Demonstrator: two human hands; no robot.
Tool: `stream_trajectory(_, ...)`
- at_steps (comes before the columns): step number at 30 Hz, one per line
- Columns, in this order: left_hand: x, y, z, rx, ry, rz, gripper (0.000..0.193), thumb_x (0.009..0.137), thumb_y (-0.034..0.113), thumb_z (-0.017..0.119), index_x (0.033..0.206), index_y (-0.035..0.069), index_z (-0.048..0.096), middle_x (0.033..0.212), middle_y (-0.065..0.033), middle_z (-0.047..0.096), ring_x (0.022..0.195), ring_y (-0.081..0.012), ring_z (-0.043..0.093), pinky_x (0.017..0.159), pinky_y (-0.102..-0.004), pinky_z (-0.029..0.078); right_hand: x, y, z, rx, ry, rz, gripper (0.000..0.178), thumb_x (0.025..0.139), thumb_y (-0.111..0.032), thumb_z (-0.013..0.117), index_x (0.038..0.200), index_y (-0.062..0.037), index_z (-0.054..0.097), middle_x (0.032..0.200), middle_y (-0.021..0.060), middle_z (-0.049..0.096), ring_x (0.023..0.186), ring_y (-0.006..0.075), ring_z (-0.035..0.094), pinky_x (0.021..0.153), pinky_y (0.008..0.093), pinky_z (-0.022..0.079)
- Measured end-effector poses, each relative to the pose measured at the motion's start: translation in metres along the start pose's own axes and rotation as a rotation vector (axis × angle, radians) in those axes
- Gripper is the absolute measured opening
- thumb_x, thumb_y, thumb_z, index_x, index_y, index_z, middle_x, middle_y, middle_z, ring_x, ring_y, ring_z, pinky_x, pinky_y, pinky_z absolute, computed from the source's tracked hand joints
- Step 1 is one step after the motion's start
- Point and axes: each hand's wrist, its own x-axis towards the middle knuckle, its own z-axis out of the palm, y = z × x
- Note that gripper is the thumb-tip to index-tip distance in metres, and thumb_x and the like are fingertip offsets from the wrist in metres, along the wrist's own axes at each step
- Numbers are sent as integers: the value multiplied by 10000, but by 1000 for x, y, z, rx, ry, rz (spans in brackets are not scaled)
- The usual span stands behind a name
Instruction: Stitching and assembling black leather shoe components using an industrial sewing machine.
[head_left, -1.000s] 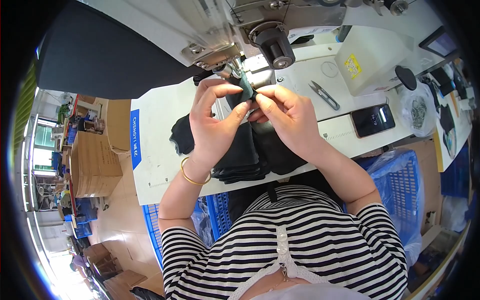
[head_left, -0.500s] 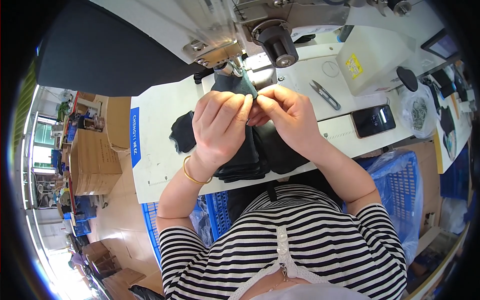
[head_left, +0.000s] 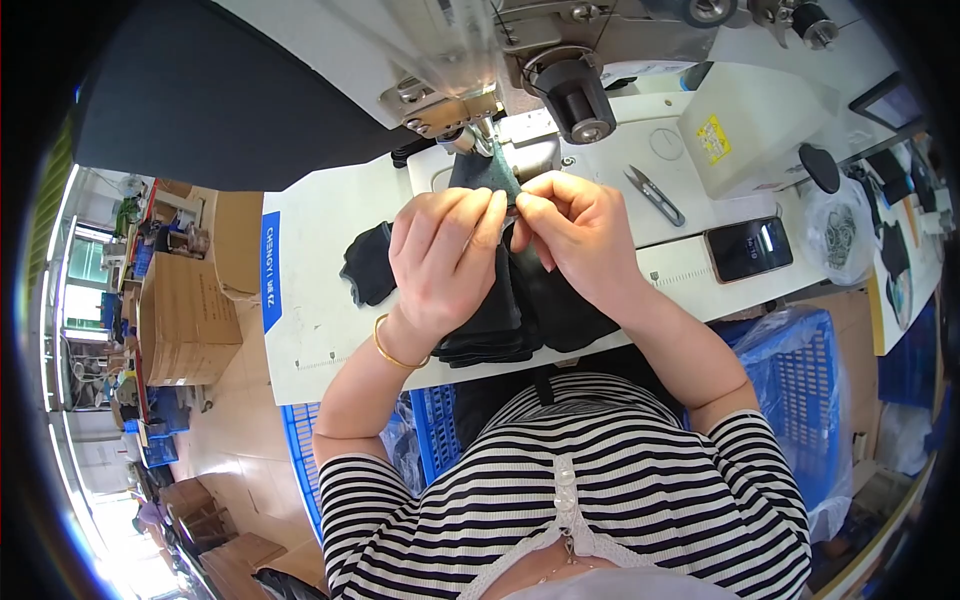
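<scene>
A dark fabric piece (head_left: pixel 480 172) lies under the presser foot of a white sewing machine (head_left: pixel 470 95). My left hand (head_left: pixel 445 250) and my right hand (head_left: pixel 575 235) meet just in front of the needle, both pinching the fabric's near edge between fingertips. A stack of black fabric pieces (head_left: pixel 520 310) sits on the white table (head_left: pixel 320 300) beneath my hands, partly hidden by them. A gold bangle circles my left wrist.
Small thread snips (head_left: pixel 655 195) and a phone (head_left: pixel 750 248) lie to the right, near a white box (head_left: pixel 755 125) and a bag of small parts (head_left: pixel 838 235). Another black piece (head_left: pixel 367 265) lies to the left. Blue crates (head_left: pixel 790 400) flank my lap; cardboard boxes (head_left: pixel 185 305) stand far left.
My hands have shifted slightly toward the needle, fingertips closing together on the fabric edge. The fabric now sits flatter under the presser foot.
</scene>
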Motion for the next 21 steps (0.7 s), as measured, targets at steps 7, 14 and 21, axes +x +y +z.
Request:
stream_trajectory(7, 1, -6, 1, -27, 41, 63, 252, 658, -78, 701, 903, -25, 725, 908, -93, 678, 838, -238, 656, 742, -355, 526, 1, 4, 3, -2, -9, -46, 180, 961, -107, 546, 898, 26, 649, 669, 44, 643, 493, 39, 505, 442, 181, 381)
stream_trajectory(14, 2, -22, 10, 22, 114, 162, 343, 550, 47, 682, 884, -21, 723, 900, -86, 670, 810, -228, 652, 729, -344, 540, 7, 5, 10, 23, 52, -60, 178, 939, -107, 558, 829, 7, 641, 633, 41, 645, 461, 32, 498, 426, 193, 382)
stream_trajectory(21, 0, -35, 15, 7, 83, 147, 253, 664, -55, 703, 913, -19, 731, 919, -86, 679, 838, -233, 656, 747, -352, 542, 3, 4, 10, 45, 50, -18, 169, 945, -112, 554, 899, 11, 660, 645, 50, 656, 458, 33, 498, 426, 192, 383)
